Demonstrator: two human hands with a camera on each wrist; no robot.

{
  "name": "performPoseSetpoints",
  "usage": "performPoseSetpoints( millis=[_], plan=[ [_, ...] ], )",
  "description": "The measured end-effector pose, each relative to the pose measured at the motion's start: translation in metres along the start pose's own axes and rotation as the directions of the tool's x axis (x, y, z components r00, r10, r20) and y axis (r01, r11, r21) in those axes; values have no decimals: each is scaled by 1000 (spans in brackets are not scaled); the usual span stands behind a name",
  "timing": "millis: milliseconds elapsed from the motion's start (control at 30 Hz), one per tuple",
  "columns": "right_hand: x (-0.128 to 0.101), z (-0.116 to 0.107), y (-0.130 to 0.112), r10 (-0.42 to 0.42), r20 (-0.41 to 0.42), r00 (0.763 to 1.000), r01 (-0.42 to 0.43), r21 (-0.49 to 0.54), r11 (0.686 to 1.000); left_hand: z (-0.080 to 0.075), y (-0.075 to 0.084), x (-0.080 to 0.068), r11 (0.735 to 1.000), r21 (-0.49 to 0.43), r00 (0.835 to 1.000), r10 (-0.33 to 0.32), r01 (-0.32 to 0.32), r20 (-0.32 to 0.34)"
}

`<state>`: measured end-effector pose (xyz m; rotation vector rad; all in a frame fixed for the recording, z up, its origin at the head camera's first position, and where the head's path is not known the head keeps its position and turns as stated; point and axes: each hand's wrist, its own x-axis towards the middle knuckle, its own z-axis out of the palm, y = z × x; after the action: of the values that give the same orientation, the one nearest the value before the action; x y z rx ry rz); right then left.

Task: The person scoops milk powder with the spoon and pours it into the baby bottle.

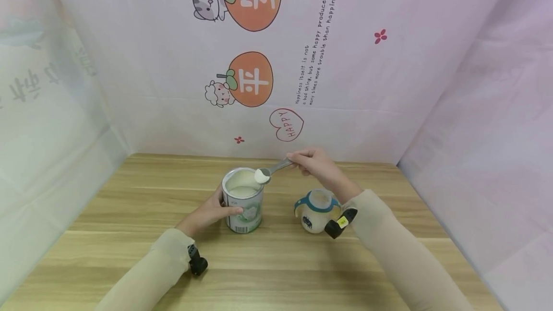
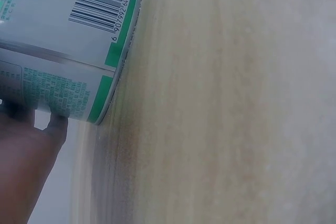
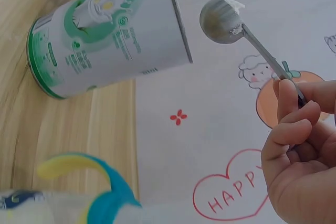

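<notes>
My left hand (image 1: 209,214) grips a white and green milk powder tin (image 1: 245,212), thumb across its front and the other fingers behind. The tin stands lidless, pale powder (image 1: 242,192) visible inside. In the left wrist view, the tin's barcode side (image 2: 58,35) shows above the fingers. Over the tin's right rim is a grey measuring scoop (image 1: 282,163) heaped with white powder (image 1: 260,176). My right hand (image 1: 317,166) pinches the end of its handle. The right wrist view shows the scoop's round bowl (image 3: 218,22) from below, powder peeking over its edge.
A baby bottle (image 1: 313,221) with a blue collar and side handles stands to the tin's right, below my right wrist, its top uncapped. The wooden table (image 1: 268,272) meets a printed cloth backdrop (image 1: 345,128) behind, with cloth sides left and right.
</notes>
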<state>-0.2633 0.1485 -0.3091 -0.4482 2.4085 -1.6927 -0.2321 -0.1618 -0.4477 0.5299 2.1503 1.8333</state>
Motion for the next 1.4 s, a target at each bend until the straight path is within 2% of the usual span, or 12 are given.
performPoseSetpoints(
  millis=[333, 667, 867, 1200, 1400],
  plan=[
    [-16, -29, 11, -9, -10, 1000, 9, 34, 999, 1, 0, 0, 1000, -15, 1000, 18, -18, 20],
    [-34, -55, 21, 18, -45, 999, -18, -6, 1000, 1, 1, -2, 1000, -8, 1000, -2, 2, 8],
    [-45, -66, 27, 17, -66, 998, -18, -12, 1000, 1, 3, -2, 1000, -10, 1000, 10, -10, 11],
    [-62, -82, 42, 24, -133, 991, -29, -32, 999, 1, 4, -3, 1000, -1, 1000, -4, 4, 0],
    [-69, -88, 50, 27, -144, 989, -32, -29, 999, 1, 3, -2, 1000, 12, 1000, -12, 12, -7]
  ],
)
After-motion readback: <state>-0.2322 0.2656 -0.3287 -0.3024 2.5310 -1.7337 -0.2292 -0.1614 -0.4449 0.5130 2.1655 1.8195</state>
